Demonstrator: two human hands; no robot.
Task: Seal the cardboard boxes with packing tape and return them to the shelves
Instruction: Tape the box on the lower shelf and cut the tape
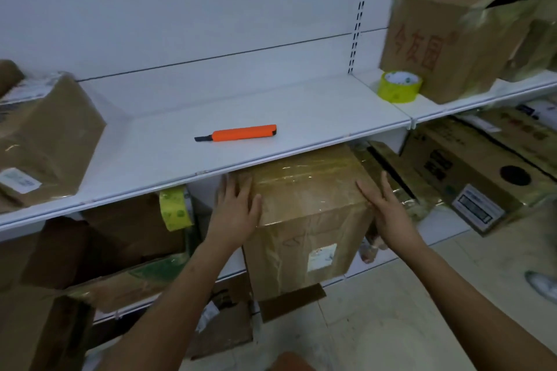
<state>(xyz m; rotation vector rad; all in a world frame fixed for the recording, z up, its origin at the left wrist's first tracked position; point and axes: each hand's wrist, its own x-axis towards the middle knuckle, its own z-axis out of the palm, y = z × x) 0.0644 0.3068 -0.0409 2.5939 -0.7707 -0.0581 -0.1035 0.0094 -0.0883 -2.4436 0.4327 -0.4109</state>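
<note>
White shelves [211, 105] are filling most of the view, with an upper board running across and a lower board underneath it. A taped cardboard box [304, 220] is sitting on the lower shelf, its back end tucked under the upper board and its front face, with a small white label, jutting out toward the person. The left hand [236, 211] is lying flat against the box's left top edge, fingers straight and together, while the right hand [384, 208] is pressing flat on the right top edge, fingers likewise straight (neither is curling round anything). More boxes are standing around: one [45, 141] at the left of the upper shelf, another [446, 39] with red lettering at the far right. A yellow tape roll [399, 86] is resting just beside that right box. An orange box cutter [238, 133] is lying alone on the middle of the upper shelf. A second yellow tape roll [176, 211] is standing on edge below, left of the left hand.
</note>
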